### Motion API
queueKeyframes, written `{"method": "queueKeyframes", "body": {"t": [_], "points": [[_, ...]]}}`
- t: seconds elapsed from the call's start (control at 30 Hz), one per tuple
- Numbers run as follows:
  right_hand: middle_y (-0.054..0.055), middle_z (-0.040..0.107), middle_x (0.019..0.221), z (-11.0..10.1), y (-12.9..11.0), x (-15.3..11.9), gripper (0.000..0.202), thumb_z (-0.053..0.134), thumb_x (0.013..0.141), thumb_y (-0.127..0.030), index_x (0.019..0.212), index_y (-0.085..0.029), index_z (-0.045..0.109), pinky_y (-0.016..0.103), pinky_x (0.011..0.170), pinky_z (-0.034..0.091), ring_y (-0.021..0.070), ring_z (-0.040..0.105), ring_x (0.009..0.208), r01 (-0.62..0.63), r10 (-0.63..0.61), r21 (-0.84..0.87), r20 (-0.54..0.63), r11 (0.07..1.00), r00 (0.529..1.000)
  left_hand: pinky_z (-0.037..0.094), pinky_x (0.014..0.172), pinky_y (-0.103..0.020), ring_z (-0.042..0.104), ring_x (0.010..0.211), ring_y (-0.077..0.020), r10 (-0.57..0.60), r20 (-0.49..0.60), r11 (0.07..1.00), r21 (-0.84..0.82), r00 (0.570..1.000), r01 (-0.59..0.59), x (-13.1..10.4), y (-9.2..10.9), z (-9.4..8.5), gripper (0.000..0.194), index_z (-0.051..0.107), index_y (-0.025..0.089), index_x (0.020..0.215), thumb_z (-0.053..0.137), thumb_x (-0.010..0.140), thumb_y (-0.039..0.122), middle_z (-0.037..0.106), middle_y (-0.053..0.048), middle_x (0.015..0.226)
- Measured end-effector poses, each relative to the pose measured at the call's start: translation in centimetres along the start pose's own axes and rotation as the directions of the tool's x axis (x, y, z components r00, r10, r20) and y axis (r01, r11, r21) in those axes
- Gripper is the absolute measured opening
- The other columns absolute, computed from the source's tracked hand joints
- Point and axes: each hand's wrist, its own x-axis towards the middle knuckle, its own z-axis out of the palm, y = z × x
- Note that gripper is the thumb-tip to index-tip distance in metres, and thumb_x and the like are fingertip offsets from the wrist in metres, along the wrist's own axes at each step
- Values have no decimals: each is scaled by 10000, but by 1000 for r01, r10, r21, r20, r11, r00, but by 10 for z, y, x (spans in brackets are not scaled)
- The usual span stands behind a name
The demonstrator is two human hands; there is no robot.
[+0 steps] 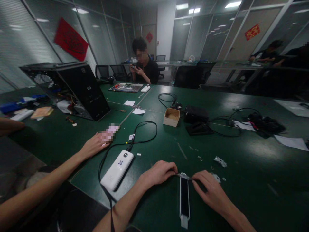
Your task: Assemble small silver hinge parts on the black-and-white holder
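A long, narrow device (184, 196) with a black face and pale edges lies on the green table in front of me, a silvery tab sticking out of its near end. Across its far end is a small metal piece (184, 176). My left hand (162, 171) is closed, its thumb and index fingertip pinching the left end of that piece. From the other side, my right hand (209, 187) pinches the right end between thumb and fingers. The exact kind of the piece is too small to make out.
A white power bank (117, 170) with a black cable (145, 141) lies left of my hands; another person's hand (93, 146) rests beyond it. Small metal brackets (220, 161) and rings lie rightward. Farther off stand a cardboard box (171, 117) and a computer tower (84, 91).
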Motion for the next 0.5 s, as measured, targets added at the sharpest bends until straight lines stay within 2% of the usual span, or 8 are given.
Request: {"method": "queueKeyframes", "body": {"t": [0.13,0.3,0.5], "points": [[63,650,834,1,0,-1,166,455,902,-233,903,-188,614,323,679,516,184,619,765,27,-27,-19,-27,999,999,425,713,-181,625,815,-125,-11,3,1000,7,1000,11,0,1,-1,110,601,200,971,547,894,143,662,12,888],[64,648,843,0,0,-1,171,452,906,-237,917,-187,615,311,670,526,179,619,767,35,-35,-17,-37,999,999,422,770,-200,612,860,-139,34,-32,998,61,999,-32,0,1,-2,83,617,193,933,544,903,166,653,2,894],[62,648,839,0,0,0,171,450,906,-231,920,-192,616,300,656,526,174,616,761,41,-42,-19,-39,999,998,426,749,-201,620,827,-140,6,-24,998,62,1000,-4,0,4,-3,94,635,188,937,574,874,154,666,2,877]]}}
